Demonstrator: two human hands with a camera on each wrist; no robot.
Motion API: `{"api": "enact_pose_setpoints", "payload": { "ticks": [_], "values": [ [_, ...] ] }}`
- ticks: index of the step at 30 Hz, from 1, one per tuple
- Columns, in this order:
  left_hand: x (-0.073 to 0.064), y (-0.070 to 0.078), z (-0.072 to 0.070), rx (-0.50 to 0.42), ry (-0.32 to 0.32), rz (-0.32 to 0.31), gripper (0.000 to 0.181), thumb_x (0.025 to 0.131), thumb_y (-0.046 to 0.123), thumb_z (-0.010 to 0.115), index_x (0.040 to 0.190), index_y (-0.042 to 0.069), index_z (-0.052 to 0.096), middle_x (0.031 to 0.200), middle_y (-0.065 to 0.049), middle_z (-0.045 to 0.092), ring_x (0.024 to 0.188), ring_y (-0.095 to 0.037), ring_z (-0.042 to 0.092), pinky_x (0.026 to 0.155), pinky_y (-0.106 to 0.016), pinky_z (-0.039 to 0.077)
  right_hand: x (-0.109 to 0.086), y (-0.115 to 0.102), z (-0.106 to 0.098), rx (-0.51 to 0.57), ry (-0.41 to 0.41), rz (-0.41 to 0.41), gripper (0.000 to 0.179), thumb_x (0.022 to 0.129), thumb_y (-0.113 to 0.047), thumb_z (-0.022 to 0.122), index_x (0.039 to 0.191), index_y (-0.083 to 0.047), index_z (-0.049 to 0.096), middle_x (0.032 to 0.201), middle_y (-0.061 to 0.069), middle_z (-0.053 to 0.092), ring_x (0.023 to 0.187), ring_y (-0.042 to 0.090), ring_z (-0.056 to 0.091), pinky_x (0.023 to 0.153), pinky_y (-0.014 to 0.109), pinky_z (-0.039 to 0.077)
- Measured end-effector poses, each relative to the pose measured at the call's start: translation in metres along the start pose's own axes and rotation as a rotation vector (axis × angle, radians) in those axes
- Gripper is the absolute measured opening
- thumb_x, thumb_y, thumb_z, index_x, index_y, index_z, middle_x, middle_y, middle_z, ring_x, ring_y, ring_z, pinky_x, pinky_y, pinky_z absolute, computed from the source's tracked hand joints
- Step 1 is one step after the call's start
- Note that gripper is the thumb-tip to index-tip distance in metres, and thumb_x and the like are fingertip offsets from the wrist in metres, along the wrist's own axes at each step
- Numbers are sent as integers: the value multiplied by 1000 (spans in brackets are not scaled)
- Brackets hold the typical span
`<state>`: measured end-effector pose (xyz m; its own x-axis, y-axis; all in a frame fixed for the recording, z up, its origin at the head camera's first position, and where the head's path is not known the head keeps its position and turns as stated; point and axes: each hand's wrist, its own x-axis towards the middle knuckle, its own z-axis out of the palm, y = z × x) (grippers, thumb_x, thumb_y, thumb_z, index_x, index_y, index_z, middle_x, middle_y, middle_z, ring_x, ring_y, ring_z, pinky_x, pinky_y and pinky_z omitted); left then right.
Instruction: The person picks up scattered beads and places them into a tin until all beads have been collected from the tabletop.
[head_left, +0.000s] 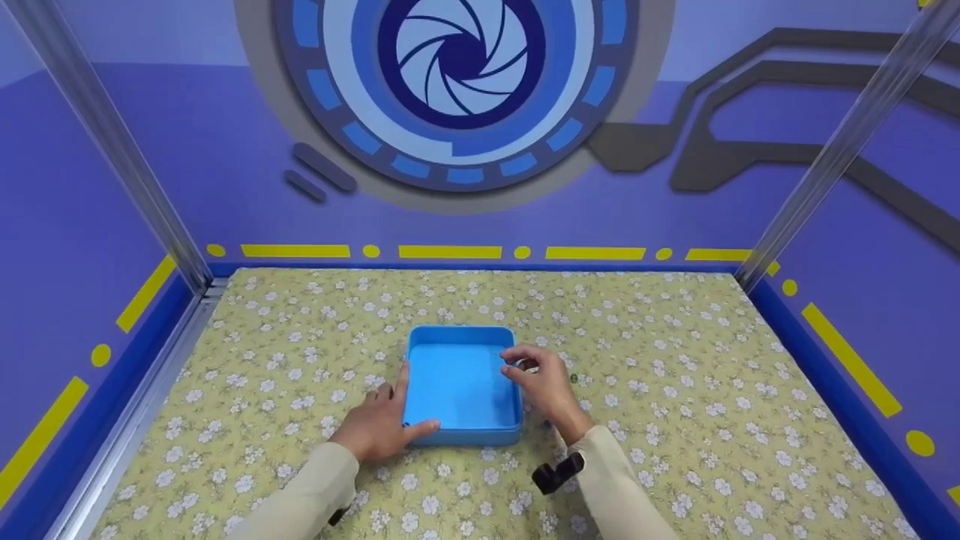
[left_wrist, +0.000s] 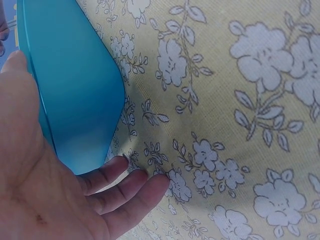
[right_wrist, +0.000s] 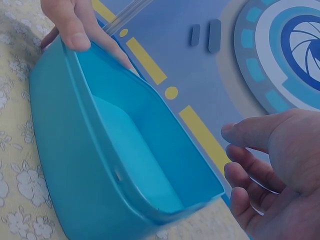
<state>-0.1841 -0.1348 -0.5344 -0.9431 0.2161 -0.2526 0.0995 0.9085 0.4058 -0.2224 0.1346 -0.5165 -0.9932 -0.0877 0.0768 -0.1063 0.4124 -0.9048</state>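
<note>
A shallow blue square box (head_left: pixel 461 436) with an open top sits on the cloth, its visible floor bare. My left hand (head_left: pixel 379 424) spans the near left corner, thumb over the front rim and index finger straight along the left wall. Beside the box, the other left fingers (left_wrist: pixel 135 197) extend loosely over the cloth. By the right rim is my right hand (head_left: pixel 545 379), thumb and index fingertips over the box in the head view. From the right wrist, the right hand (right_wrist: pixel 270 165) shows bent fingers apart from the thumb, with nothing visible between them.
A yellow floral cloth (head_left: pixel 300 322) covers the table. Close to the right hand lies a tiny dark green spot-like thing (head_left: pixel 574 379). Blue-purple printed walls (head_left: pixel 480 225) stand behind and at both sides, with metal posts (head_left: pixel 832 142) at the corners.
</note>
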Motion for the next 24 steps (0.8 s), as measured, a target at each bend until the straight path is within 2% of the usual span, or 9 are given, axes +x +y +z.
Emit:
{"api": "enact_pose_setpoints", "payload": {
  "ticks": [4, 11, 18, 24],
  "values": [
    [-1, 1, 0, -2, 0, -2, 110, 82, 74, 52, 157, 14, -1, 152, -28, 32, 136, -48, 36, 100, -61, 42, 1, 2, -3, -5, 23, 10, 15, 89, -7, 68, 103, -11, 74, 106, 15, 70, 89, 18, 62, 76, 30, 53],
    [0, 1, -1, -7, 2, 1, 110, 82, 74, 53, 157, 14, 0, 151, -28, 33, 134, -48, 39, 99, -61, 43, 2, 2, -7, -12, 59, 58, 16, 87, -8, 70, 103, -9, 74, 101, 7, 72, 86, 16, 62, 73, 28, 52],
    [1, -1, 0, -9, -35, -8, 110, 82, 75, 52, 157, 15, -2, 152, -27, 32, 134, -49, 38, 97, -61, 44, -2, 3, -15, -2, 74, 45, 16, 88, -7, 70, 103, -7, 74, 100, 9, 71, 85, 18, 61, 71, 27, 52],
    [1, 0, -2, -9, -31, -7, 110, 82, 74, 53, 157, 15, -1, 150, -27, 34, 132, -48, 41, 95, -61, 45, -2, 5, -23, 32, 84, 96, 17, 89, -8, 69, 105, -10, 74, 103, 10, 70, 85, 18, 61, 66, 30, 54]
  ]
}}
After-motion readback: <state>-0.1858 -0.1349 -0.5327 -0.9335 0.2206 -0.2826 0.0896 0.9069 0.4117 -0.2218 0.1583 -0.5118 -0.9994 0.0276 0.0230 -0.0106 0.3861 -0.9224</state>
